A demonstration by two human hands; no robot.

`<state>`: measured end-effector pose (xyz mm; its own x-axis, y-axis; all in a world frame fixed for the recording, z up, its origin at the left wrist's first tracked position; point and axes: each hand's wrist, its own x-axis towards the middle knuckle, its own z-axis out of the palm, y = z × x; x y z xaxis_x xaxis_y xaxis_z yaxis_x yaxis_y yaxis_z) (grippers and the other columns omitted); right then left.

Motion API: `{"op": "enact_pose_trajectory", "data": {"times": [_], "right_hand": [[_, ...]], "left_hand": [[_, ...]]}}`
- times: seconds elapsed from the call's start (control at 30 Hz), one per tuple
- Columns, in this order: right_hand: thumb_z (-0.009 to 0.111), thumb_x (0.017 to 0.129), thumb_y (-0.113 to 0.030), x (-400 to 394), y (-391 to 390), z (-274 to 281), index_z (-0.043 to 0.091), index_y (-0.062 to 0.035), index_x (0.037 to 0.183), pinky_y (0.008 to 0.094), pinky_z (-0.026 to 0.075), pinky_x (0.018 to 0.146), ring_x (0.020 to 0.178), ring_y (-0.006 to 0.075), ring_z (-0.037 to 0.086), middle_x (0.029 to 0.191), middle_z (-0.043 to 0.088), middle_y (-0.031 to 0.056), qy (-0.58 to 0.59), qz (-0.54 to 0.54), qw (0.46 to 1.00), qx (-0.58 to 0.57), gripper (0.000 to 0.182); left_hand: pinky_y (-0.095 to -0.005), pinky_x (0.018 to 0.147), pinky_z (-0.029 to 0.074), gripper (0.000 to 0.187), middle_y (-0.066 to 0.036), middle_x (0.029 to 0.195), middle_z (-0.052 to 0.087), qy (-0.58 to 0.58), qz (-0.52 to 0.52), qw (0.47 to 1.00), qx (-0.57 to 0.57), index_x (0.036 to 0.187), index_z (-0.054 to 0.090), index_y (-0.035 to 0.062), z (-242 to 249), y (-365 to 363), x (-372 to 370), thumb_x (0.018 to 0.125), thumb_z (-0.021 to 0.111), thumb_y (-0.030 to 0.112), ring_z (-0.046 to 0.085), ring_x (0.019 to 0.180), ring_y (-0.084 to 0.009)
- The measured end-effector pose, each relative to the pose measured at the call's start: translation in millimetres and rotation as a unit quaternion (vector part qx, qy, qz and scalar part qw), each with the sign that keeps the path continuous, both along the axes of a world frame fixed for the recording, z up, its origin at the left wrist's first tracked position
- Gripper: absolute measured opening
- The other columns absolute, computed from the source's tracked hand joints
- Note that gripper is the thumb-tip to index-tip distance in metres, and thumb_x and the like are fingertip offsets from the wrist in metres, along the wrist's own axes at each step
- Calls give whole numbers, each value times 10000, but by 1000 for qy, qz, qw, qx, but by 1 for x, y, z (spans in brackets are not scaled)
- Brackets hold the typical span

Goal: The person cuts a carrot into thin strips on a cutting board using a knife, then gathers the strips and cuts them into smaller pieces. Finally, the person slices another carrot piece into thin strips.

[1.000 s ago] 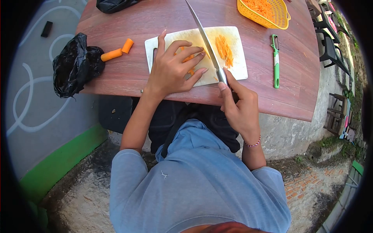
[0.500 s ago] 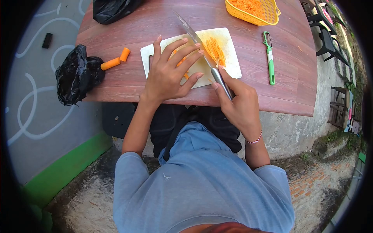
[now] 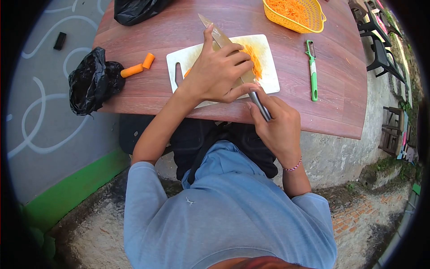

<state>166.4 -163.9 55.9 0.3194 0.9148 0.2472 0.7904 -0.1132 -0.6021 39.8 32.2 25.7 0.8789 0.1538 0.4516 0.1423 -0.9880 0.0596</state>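
Observation:
My right hand (image 3: 278,124) is closed around the metal handle of a large kitchen knife (image 3: 260,106), whose blade slants up and left over the white cutting board (image 3: 269,78). The broad face of the blade shows. Across it lies my left hand (image 3: 219,74), open, fingers apart and reaching over the blade, thumb close to the handle. Shredded carrot (image 3: 255,62) is heaped on the board just right of the blade. A little more orange shows at the left, partly hidden under my left hand.
Carrot pieces (image 3: 132,71) lie by a black plastic bag (image 3: 92,83) at the table's left edge. A green-and-white peeler (image 3: 312,71) lies right of the board. Behind it stands a yellow basket (image 3: 309,27) of shredded carrot. Another black bag (image 3: 134,11) sits at the back left.
My left hand has moved right and lies over the knife blade, its fingers less spread. The knife has turned so more of its flat face shows. The view has shifted slightly.

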Motion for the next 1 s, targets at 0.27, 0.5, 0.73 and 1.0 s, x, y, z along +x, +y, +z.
{"op": "enact_pose_trajectory", "data": {"times": [0.27, 0.5, 0.73, 1.0], "right_hand": [[832, 924, -191, 5, 1, 0, 758, -115, 1362, 420, 559, 625, 722, 304, 737, 867, 745, 105, -17, -8, 1000, 15, 451], [836, 912, -163, -2, 2, -3, 752, -123, 1373, 427, 560, 638, 717, 316, 729, 861, 737, 115, -22, -3, 1000, 6, 471], [801, 969, -157, 8, -1, 2, 717, -38, 1400, 399, 543, 635, 694, 296, 717, 845, 724, 161, 51, -16, 998, 43, 455], [705, 1067, -202, 4, 0, 2, 658, 26, 1452, 343, 551, 603, 611, 179, 722, 794, 755, 147, 290, -15, 952, -101, 449]], "left_hand": [[-863, 1163, 110, 681, -33, 1280, 741, -59, -37, 997, -44, 1169, 797, 149, 4, 1, -4, 1003, 535, 755, 602, 1385, -270], [-871, 1176, 74, 728, -59, 1453, 656, 35, 15, 999, -26, 1289, 783, 194, -7, 1, 5, 987, 501, 793, 437, 1538, -309], [-738, 1177, 291, 298, -57, 1249, 738, -173, 40, 983, -50, 1123, 772, 110, 14, 31, -36, 998, 751, 380, 630, 1315, -292], [-495, 1065, 476, 191, -92, 1142, 742, -67, 118, 976, -170, 1051, 778, 51, 4, 16, -77, 888, 830, 137, 650, 1216, -319]]}}
